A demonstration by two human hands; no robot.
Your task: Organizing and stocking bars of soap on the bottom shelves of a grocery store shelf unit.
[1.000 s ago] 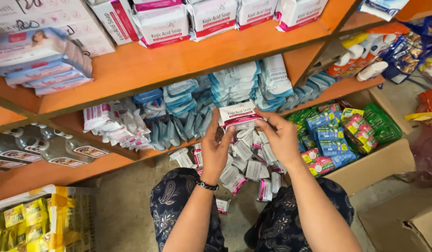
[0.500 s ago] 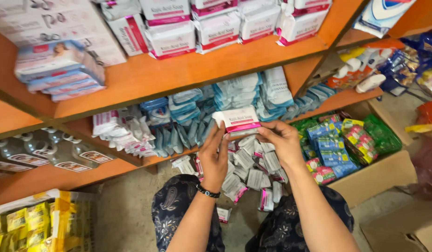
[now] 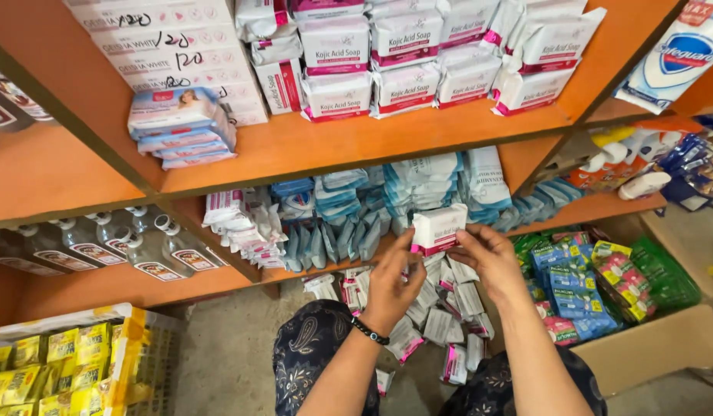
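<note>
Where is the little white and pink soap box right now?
The white and pink soap box is mid-frame, held up between the left hand and right hand, before the blue packets on the lower shelf.

Small white soap box with pink band (image 3: pixel 439 229) held centre, between both hands. White-and-pink cartons (image 3: pixel 406 58) stacked on far top shelf; pale blue flat packs (image 3: pixel 183 127) at left. Blue wrapped bars (image 3: pixel 418 185) on middle shelf. Yellow packets (image 3: pixel 60 362) near left; green and blue packets (image 3: pixel 588 281) in cardboard box at right.

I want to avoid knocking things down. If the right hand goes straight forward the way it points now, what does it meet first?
Probably the blue-and-white packets on the middle shelf, behind the soap box that the right hand holds; depth is unclear.
</note>
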